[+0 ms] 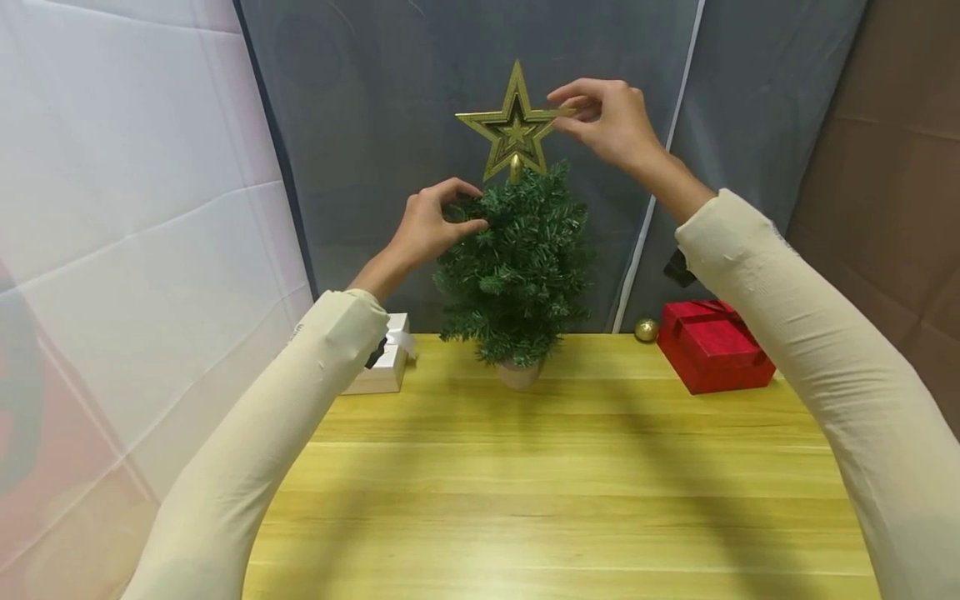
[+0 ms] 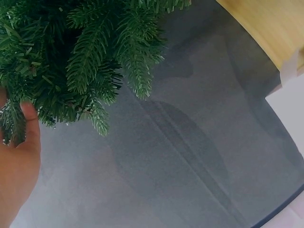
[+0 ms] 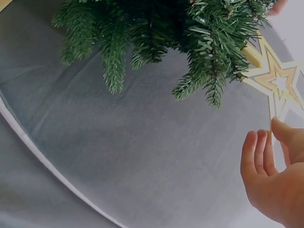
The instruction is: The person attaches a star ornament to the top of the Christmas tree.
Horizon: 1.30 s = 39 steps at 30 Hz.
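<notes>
An artificial Christmas tree [image 1: 517, 258] stands upright in a pale pot [image 1: 519, 375] at the back of the table. A gold star tree topper [image 1: 517, 125] sits at its tip, its tubular base [image 3: 251, 54] down against the top branches. My right hand [image 1: 611, 121] pinches the star's right point between thumb and fingers. On the tree's upper left side, my left hand [image 1: 431, 221] holds the outer branches, thumb below and fingers above. A branch tip [image 2: 14, 123] shows between that thumb and the fingers in the left wrist view; some fingertips are hidden in the needles.
To the right lie a red gift box [image 1: 712, 346] with a dark ribbon and a small gold ball [image 1: 647, 330]. A white box [image 1: 386, 367] with a ribbon is on the left, partly behind my left sleeve. Grey cloth [image 1: 375, 100] hangs behind the wooden table [image 1: 540, 492].
</notes>
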### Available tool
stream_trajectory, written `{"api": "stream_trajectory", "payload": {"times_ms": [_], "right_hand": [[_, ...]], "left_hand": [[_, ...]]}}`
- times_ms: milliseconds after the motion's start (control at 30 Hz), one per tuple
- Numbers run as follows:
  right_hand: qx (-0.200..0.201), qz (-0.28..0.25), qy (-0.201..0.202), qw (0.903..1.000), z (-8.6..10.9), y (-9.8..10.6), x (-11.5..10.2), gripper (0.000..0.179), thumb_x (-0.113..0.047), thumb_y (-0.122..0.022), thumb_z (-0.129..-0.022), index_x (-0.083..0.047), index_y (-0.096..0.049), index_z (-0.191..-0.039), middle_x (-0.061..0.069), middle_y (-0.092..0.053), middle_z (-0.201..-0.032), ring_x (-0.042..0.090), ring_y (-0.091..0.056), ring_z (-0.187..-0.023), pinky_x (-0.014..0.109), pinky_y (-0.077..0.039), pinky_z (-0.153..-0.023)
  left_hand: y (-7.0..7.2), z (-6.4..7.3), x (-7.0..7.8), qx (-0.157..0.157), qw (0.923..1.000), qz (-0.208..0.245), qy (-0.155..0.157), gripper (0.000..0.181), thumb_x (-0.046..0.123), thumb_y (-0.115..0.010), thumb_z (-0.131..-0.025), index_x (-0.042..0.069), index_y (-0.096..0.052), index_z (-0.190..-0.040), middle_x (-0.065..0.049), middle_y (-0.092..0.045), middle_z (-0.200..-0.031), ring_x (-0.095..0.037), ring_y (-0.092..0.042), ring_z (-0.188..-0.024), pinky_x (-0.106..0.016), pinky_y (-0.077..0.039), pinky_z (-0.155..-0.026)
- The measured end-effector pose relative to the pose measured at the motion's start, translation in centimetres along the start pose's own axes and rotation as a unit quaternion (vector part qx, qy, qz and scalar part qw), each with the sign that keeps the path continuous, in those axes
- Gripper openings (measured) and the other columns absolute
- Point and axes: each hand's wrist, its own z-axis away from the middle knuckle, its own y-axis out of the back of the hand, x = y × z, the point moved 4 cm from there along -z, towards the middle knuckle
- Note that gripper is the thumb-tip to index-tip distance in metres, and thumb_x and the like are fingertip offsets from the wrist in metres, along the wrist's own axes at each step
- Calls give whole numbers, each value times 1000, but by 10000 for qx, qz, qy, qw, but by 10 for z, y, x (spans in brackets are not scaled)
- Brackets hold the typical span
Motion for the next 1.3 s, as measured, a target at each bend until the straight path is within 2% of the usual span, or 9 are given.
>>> {"api": "stream_trajectory", "payload": {"times_ms": [333,567,867,933,1133,1300], "right_hand": [[70,120,-23,9999,16,14,11,41,-24,-72,-100,-11,-66,-139,12,-74,-124,18,-72,-107,34,-56,-95],[-52,61,-91,9999,31,19,30,41,-26,-75,-99,-13,-67,-137,11,-75,-123,4,-71,-98,41,-54,-97],[-171,29,100,9998,51,9,48,35,-24,-76,-98,-14,-72,-131,11,-77,-116,-1,-69,-91,23,-48,-79],[-189,17,118,9998,56,5,53,34,-22,-77,-97,-13,-72,-129,11,-77,-114,2,-71,-92,22,-47,-76],[-312,-31,198,9993,68,-8,62,32,-17,-76,-97,-9,-72,-128,13,-77,-112,26,-74,-99,21,-44,-69],[-397,-54,209,9990,78,-14,69,31,-15,-76,-97,-9,-72,-127,14,-77,-111,28,-74,-99,22,-44,-69]], "left_hand": [[1,1,-4,19,10000,18,5,45,27,-82,-93,19,-67,-135,-8,-63,-138,-27,-56,-132,-49,-47,-108],[0,1,-7,-10,10000,-65,-23,46,28,-82,-93,18,-67,-135,-11,-63,-137,-29,-55,-132,-51,-46,-108],[4,2,-13,114,9996,-83,-234,45,27,-81,-94,18,-67,-135,-10,-64,-138,-30,-56,-130,-52,-47,-106],[5,2,-14,99,9995,-106,-264,45,28,-80,-95,19,-67,-136,-10,-64,-139,-29,-57,-130,-52,-48,-106],[10,8,-21,77,9997,-26,-235,47,32,-76,-97,21,-65,-142,-10,-63,-143,-28,-57,-132,-53,-47,-108],[19,12,-22,158,9997,60,-192,44,34,-73,-100,26,-66,-143,-8,-68,-135,-27,-62,-128,-51,-51,-102]]}}
